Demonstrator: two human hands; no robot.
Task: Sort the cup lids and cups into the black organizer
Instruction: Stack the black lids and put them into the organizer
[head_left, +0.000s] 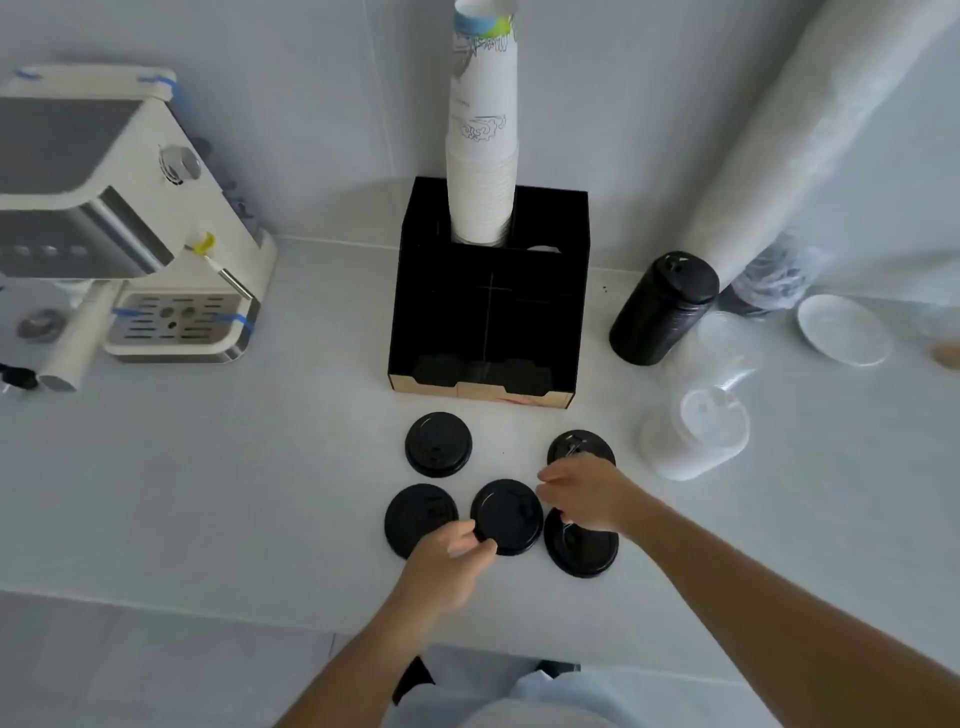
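Setting: a pale table is running up to a light tiled wall, with the person standing at its near edge and looking down.
Left hand: it is closing thumb and fingers on the near rim of the centre lid, pinching its edge; part of the left lid is lying under the palm.
Right hand: its fingers are curled and spread between the far right lid and the near right lid; I cannot tell whether it is gripping either one.
Loose lids: five black ones are lying flat just in front of the organizer, the far left lid sitting apart from both hands.
How to do it well: I judge it best to be stacking the lids rim over rim, all the same way up, sliding each by its edge so none flips, then carrying them as one pile.
Black organizer: it is standing just beyond the lids; its front compartments appear to be holding dark lids already, so the pile should be lowered squarely into one.
Paper cups: a tall stack is rising from a rear compartment; it looks easy to topple.
Further off: a black lid stack and clear lids are waiting to the right, a coffee machine to the left.
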